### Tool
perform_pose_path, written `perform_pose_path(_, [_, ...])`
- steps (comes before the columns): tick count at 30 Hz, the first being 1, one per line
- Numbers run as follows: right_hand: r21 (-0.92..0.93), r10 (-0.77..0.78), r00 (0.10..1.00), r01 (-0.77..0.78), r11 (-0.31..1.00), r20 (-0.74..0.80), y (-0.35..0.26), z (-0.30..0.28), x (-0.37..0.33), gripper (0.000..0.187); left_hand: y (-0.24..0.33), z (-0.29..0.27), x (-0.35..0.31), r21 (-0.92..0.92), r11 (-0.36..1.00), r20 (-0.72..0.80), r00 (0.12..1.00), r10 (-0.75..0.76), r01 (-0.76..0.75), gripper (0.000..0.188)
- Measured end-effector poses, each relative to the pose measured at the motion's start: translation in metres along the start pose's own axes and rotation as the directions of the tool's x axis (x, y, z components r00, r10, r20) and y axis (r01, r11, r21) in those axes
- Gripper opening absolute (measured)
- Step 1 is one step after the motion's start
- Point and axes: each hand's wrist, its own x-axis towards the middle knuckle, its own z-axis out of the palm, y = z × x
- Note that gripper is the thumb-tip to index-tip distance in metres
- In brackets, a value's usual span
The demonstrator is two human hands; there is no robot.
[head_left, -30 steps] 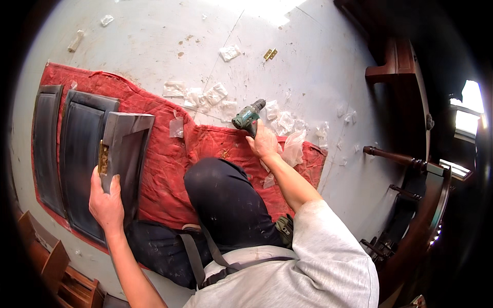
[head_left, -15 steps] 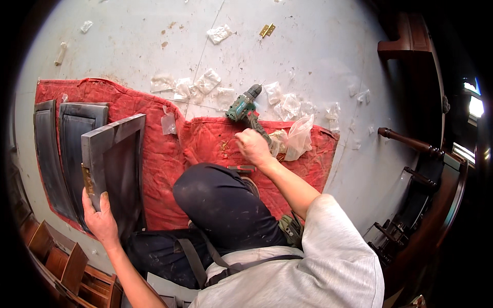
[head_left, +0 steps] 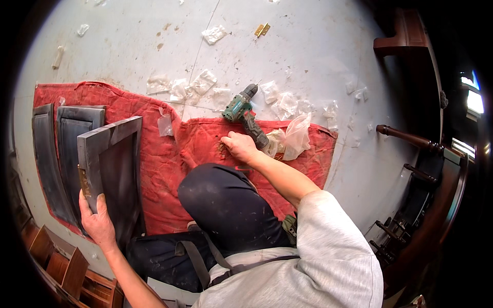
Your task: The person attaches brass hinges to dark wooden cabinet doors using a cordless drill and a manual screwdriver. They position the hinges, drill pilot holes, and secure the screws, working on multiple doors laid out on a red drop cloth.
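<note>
My left hand (head_left: pixel 98 220) grips the edge of a dark grey framed cabinet door (head_left: pixel 109 131), which stands tilted up on its side. A brass hinge (head_left: pixel 83 179) sits on that edge, just above my fingers. Over the red cloth (head_left: pixel 159 205), my right hand (head_left: pixel 240 148) is closed, fingertips pinched together at a small pile of brassy screws (head_left: pixel 222 150). Whether a screw is between those fingertips is hidden. Just beyond this hand lies a green and black cordless drill (head_left: pixel 239 109), its handle pointing toward a clear plastic bag (head_left: pixel 298 138).
Two more dark panels (head_left: pixel 79 126) lie on the cloth at the left. Small plastic bags (head_left: pixel 285 107) litter the grey floor, with brass hinges (head_left: pixel 262 30) farther off. Dark wooden furniture (head_left: pixel 411 141) stands at the right, brown wooden pieces (head_left: pixel 74 267) at the lower left.
My right hand has shifted left, away from the drill's handle and onto the screw pile. The left hand still holds the cabinet door. The whole view has moved slightly.
</note>
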Motion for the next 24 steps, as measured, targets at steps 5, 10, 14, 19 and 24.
perform_pose_path(5, [-0.004,-0.030,0.998,0.030,1.000,-0.049,0.005,0.007,0.003,0.007,0.007,-0.002,-0.001,0.007,1.000,-0.020,0.999,0.028,-0.028,0.051])
perform_pose_path(10, [0.212,0.135,0.990,-0.139,0.967,0.032,0.010,0.009,-0.002,0.006,0.020,-0.005,-0.004,0.045,0.999,-0.047,0.999,0.026,-0.024,0.053])
perform_pose_path(14, [0.394,0.176,0.961,-0.081,0.916,-0.212,0.019,-0.025,-0.001,0.009,0.023,0.000,-0.003,0.108,0.987,-0.097,0.987,0.129,-0.118,0.053])
perform_pose_path(19, [0.689,0.360,0.915,-0.143,0.710,-0.181,-0.027,-0.157,0.040,0.004,0.027,-0.006,-0.012,0.083,0.981,-0.109,0.977,0.183,-0.174,0.051])
perform_pose_path(24, [0.663,0.170,0.951,0.047,0.747,-0.258,-0.144,-0.263,0.068,0.004,0.029,-0.007,-0.015,0.031,0.985,-0.069,0.983,0.173,-0.171,0.054])
